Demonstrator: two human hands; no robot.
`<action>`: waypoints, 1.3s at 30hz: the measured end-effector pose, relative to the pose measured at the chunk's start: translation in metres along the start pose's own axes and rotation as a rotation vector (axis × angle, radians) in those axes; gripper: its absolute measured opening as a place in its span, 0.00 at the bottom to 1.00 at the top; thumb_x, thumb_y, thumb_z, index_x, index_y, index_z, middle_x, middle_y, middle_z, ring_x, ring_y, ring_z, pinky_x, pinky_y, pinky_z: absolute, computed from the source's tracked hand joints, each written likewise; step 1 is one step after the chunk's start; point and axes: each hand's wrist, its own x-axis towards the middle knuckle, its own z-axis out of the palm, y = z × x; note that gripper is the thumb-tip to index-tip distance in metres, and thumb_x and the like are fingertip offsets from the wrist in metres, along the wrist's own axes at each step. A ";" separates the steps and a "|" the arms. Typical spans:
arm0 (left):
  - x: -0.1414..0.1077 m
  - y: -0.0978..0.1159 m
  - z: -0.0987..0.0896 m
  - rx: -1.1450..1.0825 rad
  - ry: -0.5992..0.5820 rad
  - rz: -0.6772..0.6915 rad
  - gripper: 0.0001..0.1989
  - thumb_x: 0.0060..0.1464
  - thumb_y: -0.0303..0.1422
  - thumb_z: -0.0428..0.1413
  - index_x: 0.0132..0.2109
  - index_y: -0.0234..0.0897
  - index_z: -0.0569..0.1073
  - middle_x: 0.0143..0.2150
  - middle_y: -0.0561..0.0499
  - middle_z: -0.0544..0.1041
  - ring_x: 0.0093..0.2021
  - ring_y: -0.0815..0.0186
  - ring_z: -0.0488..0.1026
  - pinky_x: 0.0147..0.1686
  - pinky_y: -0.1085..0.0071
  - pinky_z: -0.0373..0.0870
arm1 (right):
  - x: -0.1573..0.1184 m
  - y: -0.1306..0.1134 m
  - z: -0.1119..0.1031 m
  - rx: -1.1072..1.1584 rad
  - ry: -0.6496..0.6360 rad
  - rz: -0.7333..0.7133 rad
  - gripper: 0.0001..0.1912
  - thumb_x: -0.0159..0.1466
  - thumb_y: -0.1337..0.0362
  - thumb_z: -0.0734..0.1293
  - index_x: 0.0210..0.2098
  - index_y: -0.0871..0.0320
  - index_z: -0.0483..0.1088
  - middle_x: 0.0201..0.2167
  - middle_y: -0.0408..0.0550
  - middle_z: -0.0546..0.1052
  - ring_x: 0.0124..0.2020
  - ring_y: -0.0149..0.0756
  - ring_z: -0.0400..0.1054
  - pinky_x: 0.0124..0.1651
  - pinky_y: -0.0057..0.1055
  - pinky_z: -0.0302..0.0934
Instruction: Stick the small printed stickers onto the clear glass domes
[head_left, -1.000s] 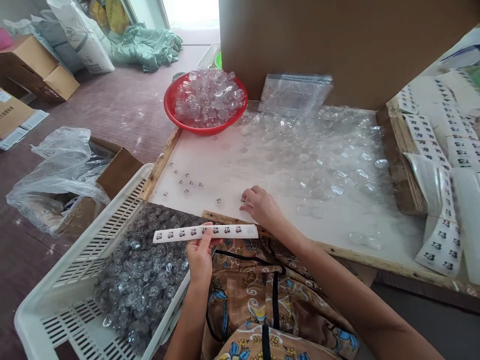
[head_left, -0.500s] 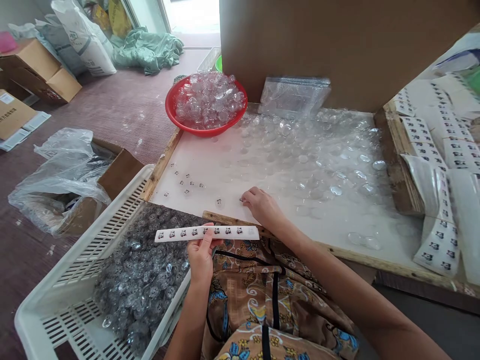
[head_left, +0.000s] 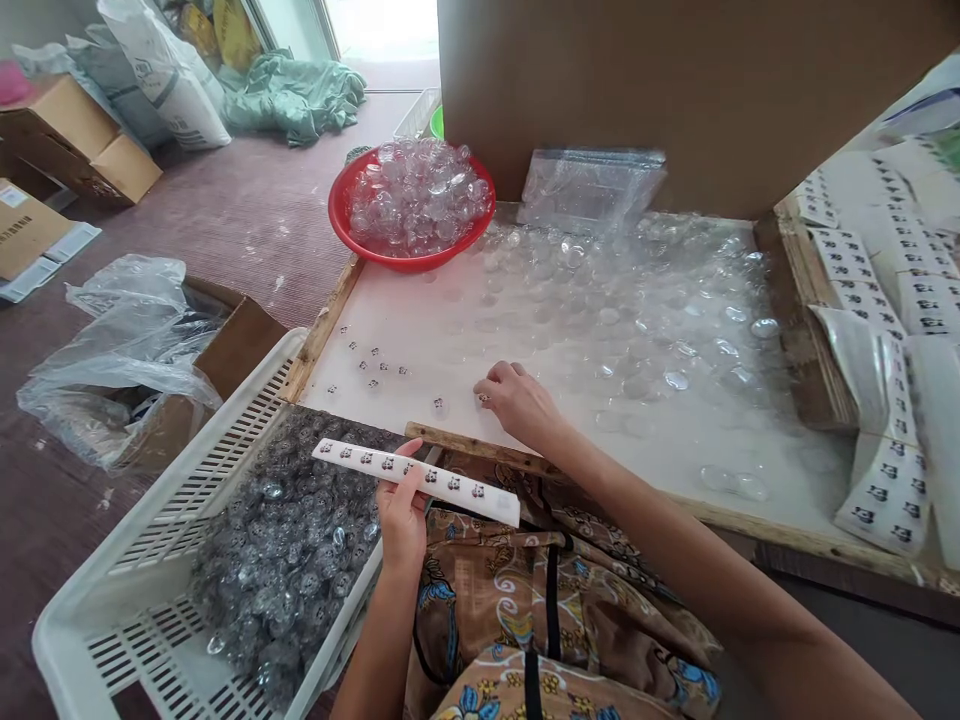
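Observation:
My left hand grips a white strip of panda stickers between thumb and fingers, over the basket's edge and my lap. The strip is tilted, its right end lower. My right hand is closed at the white tabletop, its fingertips on a small panda sticker. Whether a clear disc lies beneath that sticker is hard to make out. Just left of these fingers lies a clear disc with a panda on it. Several more panda-marked pieces are scattered at the table's left.
Clear round discs spread over the table's right half. A red basin heaped with clear pieces stands at the back left. At lower left, a white basket holds many pieces. Sticker sheets lie at right, beyond a wooden edge.
The sticker strip has tipped, its right end dropping toward my lap. My right hand has shifted slightly up and left, with its fingers still on the small sticker.

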 end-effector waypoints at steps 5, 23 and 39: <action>-0.001 0.000 0.000 0.036 -0.088 -0.020 0.09 0.48 0.37 0.60 0.33 0.35 0.76 0.23 0.54 0.72 0.23 0.69 0.69 0.23 0.75 0.69 | -0.001 0.009 0.007 0.198 0.083 -0.006 0.07 0.63 0.73 0.67 0.40 0.59 0.73 0.41 0.53 0.72 0.39 0.40 0.66 0.40 0.32 0.58; -0.013 0.001 0.037 0.122 -0.248 -0.100 0.13 0.54 0.39 0.62 0.42 0.34 0.75 0.17 0.59 0.67 0.12 0.74 0.61 0.12 0.78 0.58 | -0.045 -0.039 -0.012 1.277 0.067 0.056 0.09 0.60 0.58 0.71 0.32 0.57 0.70 0.28 0.43 0.72 0.28 0.31 0.66 0.32 0.29 0.61; -0.017 0.008 0.036 -0.078 -0.394 -0.234 0.11 0.56 0.39 0.61 0.33 0.36 0.72 0.14 0.58 0.64 0.12 0.76 0.58 0.12 0.81 0.56 | -0.063 -0.053 -0.015 0.899 0.309 -0.133 0.05 0.66 0.68 0.65 0.33 0.55 0.72 0.35 0.47 0.73 0.35 0.33 0.70 0.37 0.30 0.64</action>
